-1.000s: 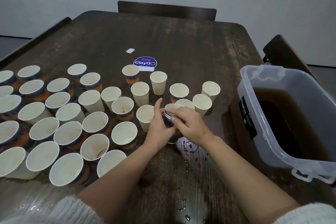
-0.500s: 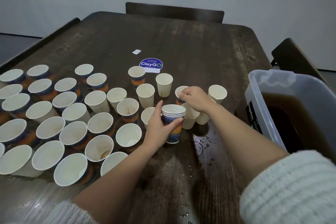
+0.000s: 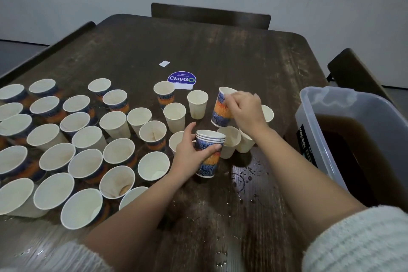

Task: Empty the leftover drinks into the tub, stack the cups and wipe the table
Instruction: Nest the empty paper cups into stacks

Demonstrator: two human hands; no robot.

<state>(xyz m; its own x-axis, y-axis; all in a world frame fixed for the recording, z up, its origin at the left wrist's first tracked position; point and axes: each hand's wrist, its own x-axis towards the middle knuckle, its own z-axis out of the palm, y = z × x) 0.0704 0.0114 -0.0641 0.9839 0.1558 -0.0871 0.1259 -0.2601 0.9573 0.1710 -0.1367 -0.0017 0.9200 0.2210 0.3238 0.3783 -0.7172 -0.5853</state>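
My left hand (image 3: 191, 152) grips a short stack of blue-and-orange paper cups (image 3: 208, 160) that stands on the dark wooden table (image 3: 220, 55). My right hand (image 3: 245, 109) holds a single patterned cup (image 3: 221, 107) lifted off the table, a little above and behind the stack, tilted to the left. Several empty cups (image 3: 88, 139), some plain white, cover the left and middle of the table. A clear plastic tub (image 3: 326, 106) with brown liquid sits at the right edge.
Spilled drops and a wet ring (image 3: 245, 178) lie right of the stack. A round ClayGo sticker (image 3: 181, 79) and a small white label (image 3: 164, 63) lie farther back. Dark chairs stand behind (image 3: 209, 15) and to the right (image 3: 353, 73).
My right hand has left the stack, reached back to the cups behind it and lifted one patterned cup. My left hand keeps hold of the stack.
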